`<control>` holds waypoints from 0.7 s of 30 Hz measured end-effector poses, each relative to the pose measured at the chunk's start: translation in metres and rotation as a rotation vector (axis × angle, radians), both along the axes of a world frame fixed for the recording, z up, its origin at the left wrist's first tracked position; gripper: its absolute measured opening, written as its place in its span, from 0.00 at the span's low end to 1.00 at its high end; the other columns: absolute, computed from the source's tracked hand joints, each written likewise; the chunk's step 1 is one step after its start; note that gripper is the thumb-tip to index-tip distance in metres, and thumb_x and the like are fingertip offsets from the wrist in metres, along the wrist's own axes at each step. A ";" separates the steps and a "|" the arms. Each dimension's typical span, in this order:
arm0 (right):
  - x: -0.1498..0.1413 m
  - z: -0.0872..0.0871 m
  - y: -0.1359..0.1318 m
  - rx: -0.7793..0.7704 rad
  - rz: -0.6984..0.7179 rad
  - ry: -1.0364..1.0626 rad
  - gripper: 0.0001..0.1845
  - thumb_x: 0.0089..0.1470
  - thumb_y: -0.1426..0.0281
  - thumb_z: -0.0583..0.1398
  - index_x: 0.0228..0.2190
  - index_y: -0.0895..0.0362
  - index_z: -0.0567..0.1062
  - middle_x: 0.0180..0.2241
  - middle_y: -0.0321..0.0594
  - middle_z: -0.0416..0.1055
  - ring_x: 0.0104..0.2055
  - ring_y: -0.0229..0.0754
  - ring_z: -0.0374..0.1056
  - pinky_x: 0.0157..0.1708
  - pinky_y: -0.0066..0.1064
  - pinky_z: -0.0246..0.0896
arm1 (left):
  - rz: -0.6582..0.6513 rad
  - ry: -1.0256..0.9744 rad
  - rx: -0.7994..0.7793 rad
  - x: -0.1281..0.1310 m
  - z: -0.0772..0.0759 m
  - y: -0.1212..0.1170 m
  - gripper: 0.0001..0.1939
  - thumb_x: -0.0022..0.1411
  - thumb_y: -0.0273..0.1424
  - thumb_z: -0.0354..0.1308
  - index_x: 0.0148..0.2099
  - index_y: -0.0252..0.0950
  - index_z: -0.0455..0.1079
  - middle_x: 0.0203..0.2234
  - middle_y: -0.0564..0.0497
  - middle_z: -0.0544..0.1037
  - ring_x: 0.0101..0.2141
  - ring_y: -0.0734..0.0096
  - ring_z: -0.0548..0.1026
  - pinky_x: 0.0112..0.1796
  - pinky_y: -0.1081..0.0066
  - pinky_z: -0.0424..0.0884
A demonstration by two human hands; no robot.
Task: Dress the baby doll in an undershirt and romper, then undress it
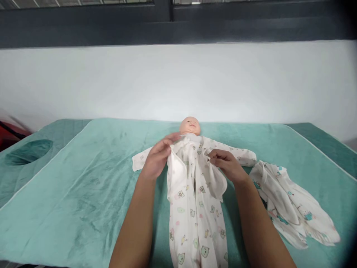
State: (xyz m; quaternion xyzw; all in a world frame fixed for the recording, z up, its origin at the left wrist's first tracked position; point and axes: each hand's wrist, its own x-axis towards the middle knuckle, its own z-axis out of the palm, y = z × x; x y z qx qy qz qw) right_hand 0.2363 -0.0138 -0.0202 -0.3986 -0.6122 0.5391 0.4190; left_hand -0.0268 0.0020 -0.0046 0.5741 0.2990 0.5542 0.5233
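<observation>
A baby doll [190, 125] lies on its back with its head at the far side. Over its body is a white baby romper [192, 212] printed with small animals, its front parted and its sleeves spread outward. My left hand [159, 155] is at the left front flap near the collar, thumb and fingers closed on the edge, fingertips partly blurred. On the other side, my right hand [227, 163] pinches the right front flap near the chest. The doll's arms and legs are hidden by cloth.
To the right lies a second white baby garment [295, 208] with teal prints, crumpled. Everything rests on a green padded massage bed [69, 186] with a face hole [29, 152] at its left end. Behind it stands a white wall [178, 82]; a red object [11, 136] sits at the far left.
</observation>
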 end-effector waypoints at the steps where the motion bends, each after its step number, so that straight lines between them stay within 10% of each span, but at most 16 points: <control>1: 0.002 -0.002 -0.001 -0.012 -0.052 0.045 0.13 0.49 0.59 0.62 0.26 0.55 0.70 0.22 0.32 0.60 0.24 0.36 0.56 0.25 0.28 0.52 | 0.109 -0.089 -0.024 -0.001 -0.005 -0.001 0.09 0.58 0.39 0.62 0.36 0.39 0.72 0.56 0.46 0.73 0.57 0.53 0.70 0.55 0.55 0.66; 5: 0.017 -0.015 -0.004 -0.099 -0.225 0.178 0.11 0.46 0.60 0.59 0.26 0.54 0.66 0.21 0.30 0.58 0.22 0.36 0.53 0.23 0.28 0.50 | 0.519 -0.310 -0.142 -0.015 -0.035 -0.015 0.13 0.54 0.37 0.65 0.42 0.39 0.74 0.42 0.49 0.80 0.41 0.65 0.77 0.44 0.67 0.71; 9: 0.049 -0.035 -0.009 -0.074 -0.357 0.175 0.11 0.45 0.61 0.58 0.25 0.54 0.63 0.22 0.30 0.55 0.24 0.36 0.53 0.24 0.29 0.49 | 0.656 -0.387 -0.278 -0.049 -0.065 -0.033 0.16 0.47 0.36 0.68 0.39 0.36 0.73 0.33 0.51 0.78 0.31 0.70 0.75 0.36 0.70 0.70; 21: 0.101 -0.063 -0.047 0.085 -0.946 -0.343 0.13 0.44 0.59 0.55 0.24 0.56 0.70 0.21 0.37 0.64 0.27 0.43 0.59 0.28 0.35 0.52 | 0.980 0.262 0.081 -0.054 -0.077 -0.075 0.11 0.60 0.36 0.60 0.42 0.37 0.71 0.49 0.44 0.72 0.56 0.58 0.65 0.60 0.56 0.56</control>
